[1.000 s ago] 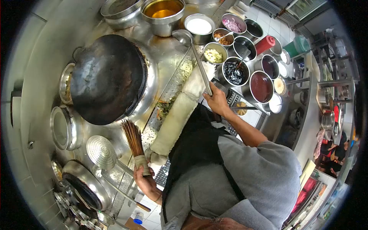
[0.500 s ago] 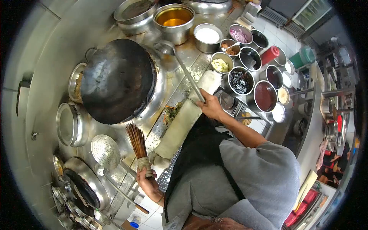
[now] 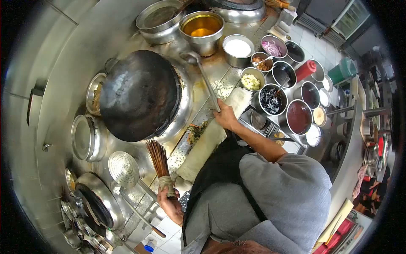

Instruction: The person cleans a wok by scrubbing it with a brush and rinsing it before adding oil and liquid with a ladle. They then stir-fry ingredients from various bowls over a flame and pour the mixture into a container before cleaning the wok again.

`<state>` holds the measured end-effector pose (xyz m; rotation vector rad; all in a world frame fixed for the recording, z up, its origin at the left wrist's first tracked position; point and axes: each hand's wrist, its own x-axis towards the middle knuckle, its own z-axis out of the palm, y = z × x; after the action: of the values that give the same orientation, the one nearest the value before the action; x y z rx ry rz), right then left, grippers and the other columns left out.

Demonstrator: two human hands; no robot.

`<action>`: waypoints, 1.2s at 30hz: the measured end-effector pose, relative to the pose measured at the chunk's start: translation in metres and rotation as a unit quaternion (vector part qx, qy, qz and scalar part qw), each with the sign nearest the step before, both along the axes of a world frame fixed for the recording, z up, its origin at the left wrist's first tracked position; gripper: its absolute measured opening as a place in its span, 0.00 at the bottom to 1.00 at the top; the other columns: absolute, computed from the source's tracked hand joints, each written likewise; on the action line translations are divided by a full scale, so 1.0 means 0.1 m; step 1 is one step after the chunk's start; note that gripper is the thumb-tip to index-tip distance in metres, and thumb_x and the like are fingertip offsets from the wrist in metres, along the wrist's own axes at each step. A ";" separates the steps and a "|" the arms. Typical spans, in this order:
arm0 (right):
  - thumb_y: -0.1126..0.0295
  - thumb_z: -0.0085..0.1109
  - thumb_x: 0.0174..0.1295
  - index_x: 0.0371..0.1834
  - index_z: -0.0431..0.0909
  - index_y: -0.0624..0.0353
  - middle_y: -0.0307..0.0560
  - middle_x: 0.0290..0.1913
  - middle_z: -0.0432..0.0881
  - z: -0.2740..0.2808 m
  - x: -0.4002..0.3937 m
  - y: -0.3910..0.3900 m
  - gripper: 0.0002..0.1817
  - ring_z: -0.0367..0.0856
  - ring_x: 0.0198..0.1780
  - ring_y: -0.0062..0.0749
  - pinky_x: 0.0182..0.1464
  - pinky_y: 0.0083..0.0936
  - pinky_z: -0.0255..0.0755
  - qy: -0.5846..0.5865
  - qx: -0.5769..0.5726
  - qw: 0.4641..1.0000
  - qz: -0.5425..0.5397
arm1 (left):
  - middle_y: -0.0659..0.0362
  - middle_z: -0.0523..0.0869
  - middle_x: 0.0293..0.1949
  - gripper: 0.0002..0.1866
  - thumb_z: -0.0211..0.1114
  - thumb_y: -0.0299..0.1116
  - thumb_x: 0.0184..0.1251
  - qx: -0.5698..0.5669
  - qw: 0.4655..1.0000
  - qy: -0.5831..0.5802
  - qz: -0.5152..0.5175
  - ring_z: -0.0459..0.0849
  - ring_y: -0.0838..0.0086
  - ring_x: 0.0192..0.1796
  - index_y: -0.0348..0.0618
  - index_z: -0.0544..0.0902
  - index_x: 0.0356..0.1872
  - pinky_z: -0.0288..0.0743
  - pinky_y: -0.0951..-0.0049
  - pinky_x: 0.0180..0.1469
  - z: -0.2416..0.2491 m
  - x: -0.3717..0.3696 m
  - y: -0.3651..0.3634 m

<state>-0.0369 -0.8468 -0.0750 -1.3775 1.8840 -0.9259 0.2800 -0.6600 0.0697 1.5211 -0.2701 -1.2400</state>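
Note:
My left hand (image 3: 170, 206) is closed around the bound base of a bamboo wok brush (image 3: 157, 158), bristles pointing up toward the wok. My right hand (image 3: 226, 117) grips the handle end of a ladle (image 3: 208, 82). The ladle's bowl lies out past the wok's right edge, near the oil pot. A dark wok (image 3: 139, 96) sits on the metal range, with its sooty surface showing. Below my right hand, a pale folded cloth (image 3: 205, 148) stretches along the counter edge. Food scraps (image 3: 196, 132) lie beside the cloth.
A perforated skimmer (image 3: 124, 169) rests left of the brush. At the back stand a pot of oil (image 3: 202, 28) and a pot of white contents (image 3: 237, 47). Several ingredient containers, including one of dark red sauce (image 3: 299, 117) and a red squeeze bottle (image 3: 305, 70), crowd the right.
The view has shifted, so the range and pots appear farther right and slightly lower. My right hand and the ladle have moved slightly left relative to the counter. Both hands keep their holds.

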 end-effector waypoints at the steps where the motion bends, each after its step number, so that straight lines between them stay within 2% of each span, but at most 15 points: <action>1: 0.72 0.60 0.58 0.64 0.70 0.69 0.71 0.39 0.83 0.01 0.00 0.00 0.29 0.85 0.43 0.58 0.46 0.42 0.77 0.003 -0.006 1.000 0.012 | 0.50 0.86 0.35 0.17 0.60 0.31 0.64 0.005 1.000 -0.001 -0.009 0.79 0.72 0.23 0.31 0.76 0.51 0.68 0.75 0.23 -0.03 0.02 -0.02; 4: 0.73 0.61 0.58 0.66 0.68 0.67 0.72 0.42 0.83 0.06 -0.03 -0.05 0.31 0.85 0.46 0.61 0.48 0.43 0.77 -0.008 -0.042 0.999 -0.026 | 0.50 0.85 0.35 0.19 0.60 0.31 0.64 0.009 1.000 -0.007 -0.026 0.78 0.72 0.24 0.31 0.76 0.53 0.68 0.75 0.23 -0.06 0.04 -0.10; 7: 0.73 0.61 0.58 0.67 0.69 0.63 0.72 0.44 0.83 0.08 -0.06 -0.20 0.31 0.84 0.48 0.61 0.51 0.43 0.77 -0.036 0.039 0.998 -0.018 | 0.51 0.85 0.35 0.20 0.60 0.31 0.64 0.002 0.999 -0.020 -0.031 0.78 0.73 0.24 0.31 0.75 0.55 0.68 0.75 0.23 0.02 0.05 -0.15; 10: 0.74 0.61 0.57 0.65 0.71 0.59 0.70 0.42 0.83 0.03 -0.04 -0.19 0.29 0.84 0.47 0.60 0.49 0.45 0.77 -0.013 -0.030 0.999 -0.023 | 0.51 0.85 0.35 0.20 0.60 0.31 0.65 -0.011 0.999 -0.014 -0.029 0.78 0.73 0.24 0.31 0.75 0.55 0.68 0.75 0.23 0.01 0.10 -0.15; 13: 0.74 0.61 0.57 0.59 0.73 0.59 0.70 0.40 0.83 -0.04 -0.09 -0.12 0.24 0.84 0.46 0.62 0.47 0.47 0.76 0.020 -0.051 0.998 -0.014 | 0.51 0.85 0.35 0.20 0.60 0.31 0.64 0.000 1.000 -0.004 -0.028 0.78 0.73 0.24 0.31 0.76 0.55 0.68 0.75 0.23 -0.05 0.15 -0.11; 17: 0.72 0.59 0.58 0.57 0.73 0.63 0.72 0.41 0.82 0.12 -0.18 -0.32 0.22 0.82 0.47 0.65 0.47 0.47 0.75 0.006 -0.002 1.000 -0.019 | 0.51 0.85 0.35 0.19 0.60 0.30 0.64 0.015 1.000 -0.010 -0.018 0.78 0.73 0.24 0.31 0.76 0.55 0.68 0.75 0.23 -0.09 0.19 -0.06; 20: 0.70 0.60 0.59 0.60 0.73 0.64 0.69 0.38 0.82 0.20 -0.14 -0.37 0.24 0.84 0.43 0.60 0.45 0.44 0.75 0.004 -0.015 1.000 -0.013 | 0.50 0.86 0.36 0.19 0.60 0.30 0.64 0.001 1.000 -0.009 -0.013 0.78 0.73 0.24 0.31 0.76 0.54 0.69 0.75 0.23 -0.02 0.15 -0.05; 23: 0.68 0.60 0.61 0.61 0.72 0.63 0.61 0.32 0.82 0.44 -0.14 -0.41 0.25 0.84 0.37 0.50 0.42 0.40 0.75 -0.045 -0.076 0.996 0.015 | 0.50 0.86 0.36 0.18 0.60 0.31 0.65 -0.006 1.000 -0.001 0.000 0.78 0.73 0.23 0.31 0.76 0.53 0.69 0.75 0.23 -0.08 0.15 -0.02; 25: 0.67 0.59 0.62 0.63 0.72 0.63 0.57 0.30 0.80 0.77 -0.08 -0.58 0.25 0.82 0.35 0.43 0.40 0.37 0.74 -0.109 -0.029 0.993 0.044 | 0.50 0.86 0.36 0.17 0.60 0.32 0.65 0.000 1.000 -0.008 0.027 0.79 0.72 0.23 0.32 0.77 0.51 0.69 0.74 0.23 -0.13 0.11 0.03; 27: 0.66 0.58 0.64 0.62 0.73 0.64 0.53 0.28 0.79 1.07 0.04 -0.87 0.24 0.82 0.33 0.36 0.37 0.35 0.74 -0.122 -0.021 0.991 0.052 | 0.51 0.86 0.36 0.16 0.60 0.32 0.65 0.008 0.999 -0.015 0.042 0.80 0.72 0.23 0.32 0.77 0.50 0.69 0.74 0.23 -0.12 0.04 0.06; 31: 0.65 0.59 0.62 0.50 0.78 0.66 0.64 0.34 0.83 1.05 0.31 -2.05 0.18 0.85 0.38 0.55 0.42 0.44 0.77 -0.049 -0.207 0.977 0.032 | 0.52 0.86 0.36 0.16 0.60 0.32 0.65 0.014 0.997 -0.021 0.068 0.80 0.72 0.24 0.33 0.77 0.50 0.69 0.75 0.23 -0.07 -0.12 0.12; 33: 0.65 0.59 0.58 0.45 0.79 0.68 0.71 0.41 0.84 1.21 0.47 -2.74 0.18 0.84 0.46 0.63 0.49 0.46 0.77 -0.106 -0.153 0.983 -0.006 | 0.52 0.86 0.36 0.16 0.60 0.33 0.65 0.012 0.994 -0.018 0.105 0.79 0.72 0.24 0.34 0.78 0.50 0.69 0.75 0.24 0.01 -0.27 0.15; 35: 0.66 0.59 0.58 0.46 0.78 0.74 0.75 0.41 0.83 1.24 0.64 -3.46 0.19 0.82 0.48 0.69 0.52 0.49 0.76 -0.059 -0.142 0.986 -0.058 | 0.52 0.86 0.36 0.17 0.59 0.33 0.64 0.012 0.992 -0.032 0.119 0.79 0.72 0.24 0.33 0.78 0.50 0.69 0.75 0.24 0.08 -0.37 0.20; 36: 0.67 0.61 0.56 0.44 0.79 0.76 0.76 0.42 0.83 1.24 0.69 -3.77 0.20 0.83 0.50 0.67 0.55 0.47 0.77 -0.072 -0.171 0.980 -0.067 | 0.52 0.86 0.36 0.17 0.59 0.33 0.64 0.011 0.991 -0.039 0.125 0.79 0.72 0.24 0.33 0.78 0.50 0.69 0.75 0.24 0.11 -0.43 0.20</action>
<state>0.0321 -1.2242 0.0485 -1.3410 1.7825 -1.4318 0.2367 -0.6399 0.0808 1.5707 -0.1127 -0.9905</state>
